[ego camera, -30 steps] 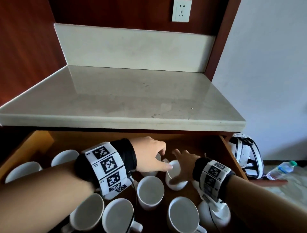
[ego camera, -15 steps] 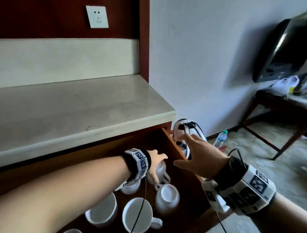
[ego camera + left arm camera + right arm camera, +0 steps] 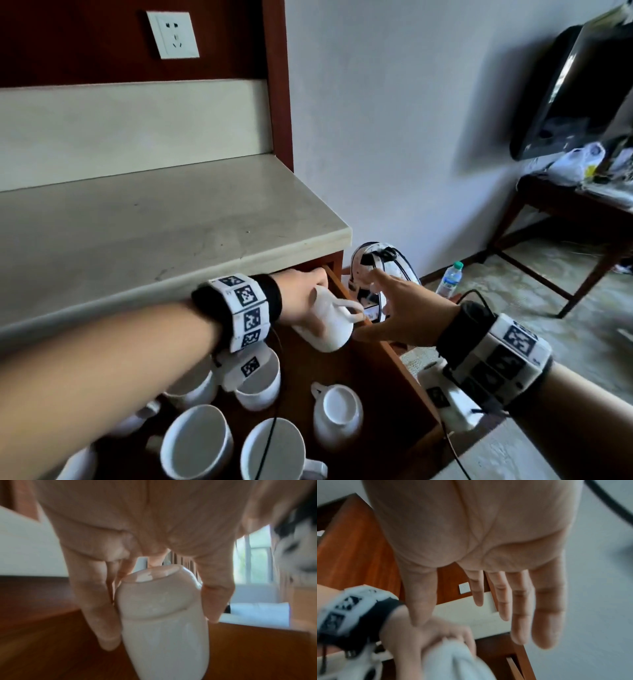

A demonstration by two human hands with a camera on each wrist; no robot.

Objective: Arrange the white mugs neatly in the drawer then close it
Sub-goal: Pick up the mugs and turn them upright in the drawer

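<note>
My left hand [image 3: 310, 301] grips a white mug [image 3: 330, 320] by its base and holds it tilted above the back right corner of the open wooden drawer [image 3: 394, 373]. The left wrist view shows fingers and thumb clamped round the mug [image 3: 163, 622]. My right hand [image 3: 397, 308] hovers open just right of the mug, fingers straight and spread [image 3: 522, 608], holding nothing. Several more white mugs stand in the drawer: one upside down [image 3: 337, 416], others upright [image 3: 197, 442] [image 3: 274, 452] [image 3: 258, 383].
A pale stone countertop [image 3: 154, 222] overhangs the drawer's back. On the floor to the right lie a white headset [image 3: 375, 270] and a plastic water bottle [image 3: 450, 279]. A dark wooden table [image 3: 575, 212] stands at the far right.
The view has swung right. My left hand has taken hold of a mug at the drawer's back right and lifted it; my right hand has left the mugs and now hovers open.
</note>
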